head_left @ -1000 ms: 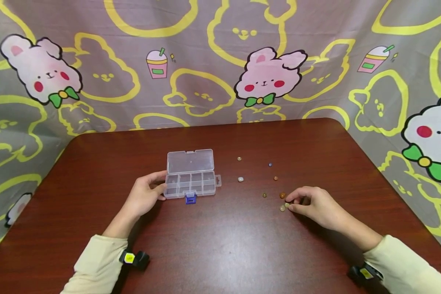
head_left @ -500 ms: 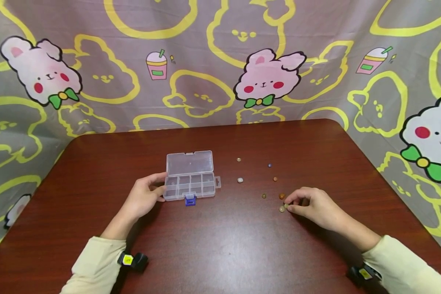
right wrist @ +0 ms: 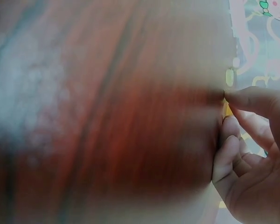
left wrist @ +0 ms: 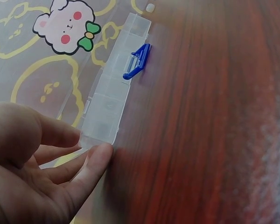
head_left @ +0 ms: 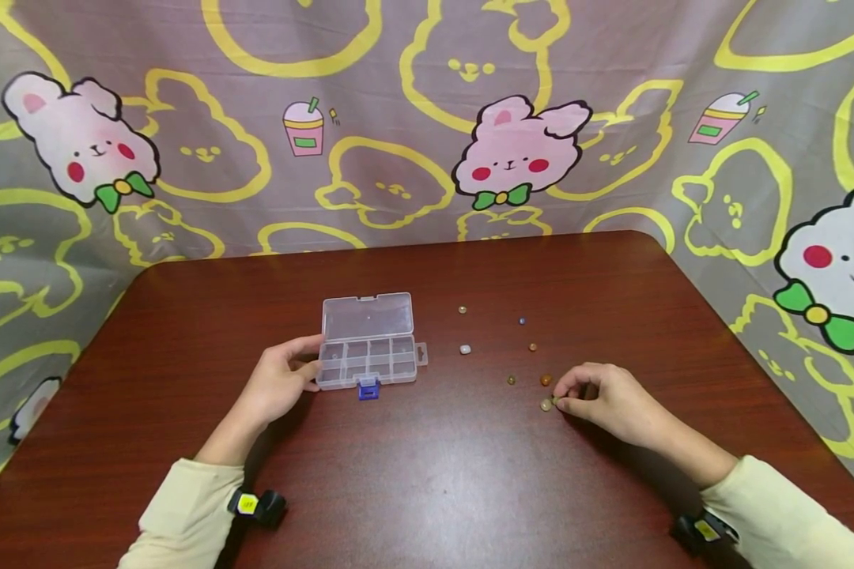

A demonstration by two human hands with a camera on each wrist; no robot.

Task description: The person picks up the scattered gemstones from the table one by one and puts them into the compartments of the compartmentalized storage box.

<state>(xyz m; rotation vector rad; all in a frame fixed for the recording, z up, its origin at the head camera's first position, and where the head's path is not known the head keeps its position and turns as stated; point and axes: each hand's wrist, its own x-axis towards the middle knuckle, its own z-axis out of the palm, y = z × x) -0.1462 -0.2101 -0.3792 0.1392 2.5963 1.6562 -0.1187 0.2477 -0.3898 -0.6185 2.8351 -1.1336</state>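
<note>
A clear plastic compartment box (head_left: 367, 382) stands on the table with its lid (head_left: 367, 318) tipped back and a blue latch (head_left: 368, 390) at the front. My left hand (head_left: 276, 385) grips its left end, thumb on the front side and fingers behind, as the left wrist view also shows. At the right, my right hand (head_left: 615, 405) pinches a small yellowish-green bead (head_left: 557, 401) between thumb and index finger, low over the table; the fingertips cover much of it. Touching close beside it lies a pale bead (head_left: 546, 405), with an orange bead (head_left: 545, 381) just behind.
Several more beads lie between box and right hand: a white one (head_left: 466, 349), a pale yellow one (head_left: 462, 310), a blue one (head_left: 522, 321), a small orange-brown one (head_left: 533, 348) and an olive one (head_left: 511, 380). A patterned curtain (head_left: 391, 190) hangs behind the table (head_left: 427, 474).
My right thumb and index finger have closed a little further over the yellowish-green bead, covering more of it. My left hand keeps its grip and the box stays put.
</note>
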